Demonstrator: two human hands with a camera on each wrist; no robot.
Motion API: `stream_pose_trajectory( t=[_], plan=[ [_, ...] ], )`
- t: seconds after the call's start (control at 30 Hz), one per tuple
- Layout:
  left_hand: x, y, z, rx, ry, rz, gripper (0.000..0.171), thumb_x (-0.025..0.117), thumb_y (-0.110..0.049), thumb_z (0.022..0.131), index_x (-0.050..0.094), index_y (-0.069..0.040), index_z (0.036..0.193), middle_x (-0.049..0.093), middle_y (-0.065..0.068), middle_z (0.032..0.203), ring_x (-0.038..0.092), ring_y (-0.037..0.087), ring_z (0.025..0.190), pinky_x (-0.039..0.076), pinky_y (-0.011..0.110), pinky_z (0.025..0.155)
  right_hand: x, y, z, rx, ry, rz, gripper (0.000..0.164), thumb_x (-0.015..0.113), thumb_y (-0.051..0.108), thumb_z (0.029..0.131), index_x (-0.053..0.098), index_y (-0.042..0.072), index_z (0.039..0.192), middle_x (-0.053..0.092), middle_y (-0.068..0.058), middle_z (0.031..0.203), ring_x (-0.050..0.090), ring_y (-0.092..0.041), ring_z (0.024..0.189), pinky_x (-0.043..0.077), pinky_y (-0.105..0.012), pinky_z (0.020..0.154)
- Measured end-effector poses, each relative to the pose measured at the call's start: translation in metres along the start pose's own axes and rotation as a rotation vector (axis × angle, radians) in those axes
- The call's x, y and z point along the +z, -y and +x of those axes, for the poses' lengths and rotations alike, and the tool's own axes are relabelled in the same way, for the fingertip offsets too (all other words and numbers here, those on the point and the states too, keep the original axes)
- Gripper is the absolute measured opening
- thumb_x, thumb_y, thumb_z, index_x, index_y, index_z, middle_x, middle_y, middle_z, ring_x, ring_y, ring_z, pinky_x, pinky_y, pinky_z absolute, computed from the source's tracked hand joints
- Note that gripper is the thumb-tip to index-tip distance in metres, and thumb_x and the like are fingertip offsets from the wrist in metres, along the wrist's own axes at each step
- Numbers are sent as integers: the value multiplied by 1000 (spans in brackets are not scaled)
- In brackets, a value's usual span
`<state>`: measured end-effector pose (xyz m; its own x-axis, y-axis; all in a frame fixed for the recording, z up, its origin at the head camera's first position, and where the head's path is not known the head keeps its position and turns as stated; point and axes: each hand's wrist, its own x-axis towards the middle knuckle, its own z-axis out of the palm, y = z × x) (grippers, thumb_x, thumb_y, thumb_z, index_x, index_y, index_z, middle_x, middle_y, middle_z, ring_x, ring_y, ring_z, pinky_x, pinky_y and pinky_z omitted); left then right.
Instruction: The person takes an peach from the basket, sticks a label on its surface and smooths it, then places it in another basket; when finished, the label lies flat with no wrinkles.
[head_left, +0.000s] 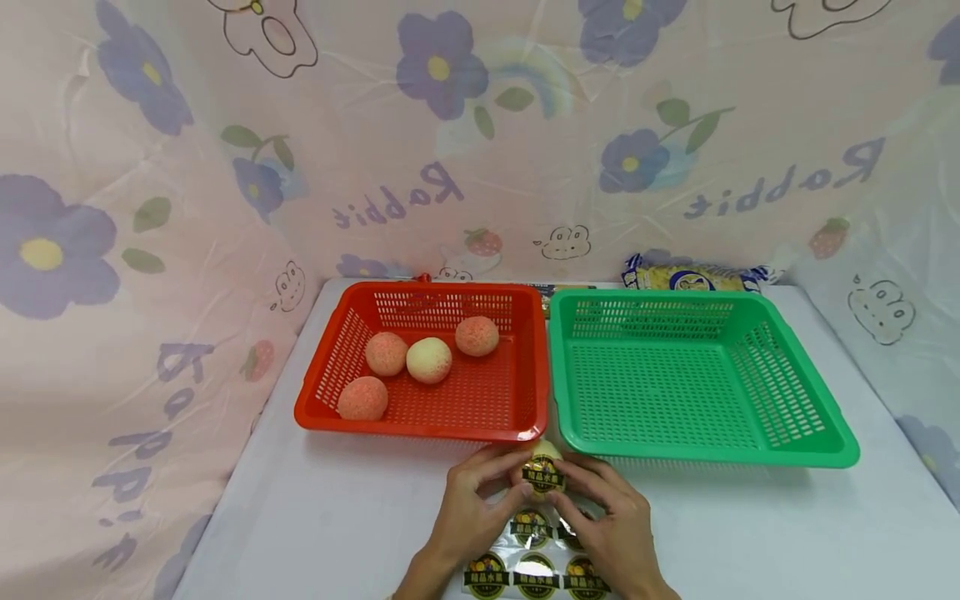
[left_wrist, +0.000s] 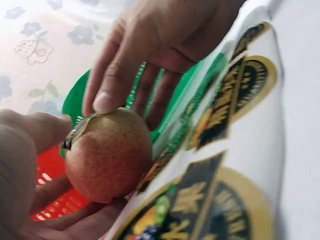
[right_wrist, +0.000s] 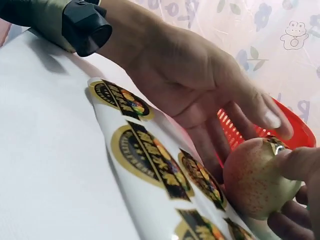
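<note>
Between both hands, just in front of the baskets, is a pale pink-red peach (left_wrist: pixel 110 162). A black-and-gold label sticker (head_left: pixel 543 473) lies on its upper side. My left hand (head_left: pixel 474 504) holds the peach, its thumb at the label and its fingers beneath the fruit. From the other side my right hand (head_left: pixel 618 521) grips it, with thumb and fingertips close to the sticker edge. Under the hands is a glossy sheet (head_left: pixel 536 544) with several round black-and-gold labels; the right hand covers part of it.
A red basket (head_left: pixel 442 429) at the back left holds several peaches (head_left: pixel 429 361). Beside it on the right stands a green basket (head_left: pixel 705 454). Behind the green one lies a yellow-and-blue packet (head_left: pixel 690 279). Patterned cloth (head_left: pixel 525 183) hangs around the white table (head_left: pixel 300 517).
</note>
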<state>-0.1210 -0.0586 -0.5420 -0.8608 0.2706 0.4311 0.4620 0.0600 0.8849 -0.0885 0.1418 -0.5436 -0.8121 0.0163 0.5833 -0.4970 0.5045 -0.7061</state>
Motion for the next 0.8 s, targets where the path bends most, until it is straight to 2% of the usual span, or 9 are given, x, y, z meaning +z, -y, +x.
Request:
stream_pose_trajectory(
  t=[0.13,0.3,0.4,0.63,0.8],
  plan=[
    [5,1,0,65,-47,54,29,80,-12,86,76,-8,114,67,11,122,68,27,112,61,34,84,4,1,0,-40,7,2,48,87,6,76,74,15,121,67,-6,120,71,-8,81,58,-18,72],
    [7,0,1,87,-100,158,27,82,-17,84,78,-14,111,68,6,125,67,26,115,59,36,89,6,3,4,-123,29,-134,55,89,13,74,72,19,126,64,-7,124,67,-7,85,52,-19,80],
    [6,0,1,59,-111,161,25,81,-18,86,79,-17,111,69,3,126,67,23,116,57,37,94,4,3,4,-136,61,-187,58,89,15,74,70,23,129,62,-6,126,65,-9,92,51,-19,79],
    [6,-3,2,20,-111,94,16,77,-16,89,80,-16,104,70,4,124,68,24,114,57,36,94,2,3,3,-164,98,-217,58,88,18,75,70,24,129,62,-8,123,62,-14,99,52,-19,75],
    [7,-2,2,-94,-152,23,13,80,-19,87,81,-20,100,72,0,120,70,21,110,59,30,87,0,2,5,-170,116,-230,58,88,20,75,70,24,130,62,-7,122,62,-15,99,53,-19,70]
  ],
)
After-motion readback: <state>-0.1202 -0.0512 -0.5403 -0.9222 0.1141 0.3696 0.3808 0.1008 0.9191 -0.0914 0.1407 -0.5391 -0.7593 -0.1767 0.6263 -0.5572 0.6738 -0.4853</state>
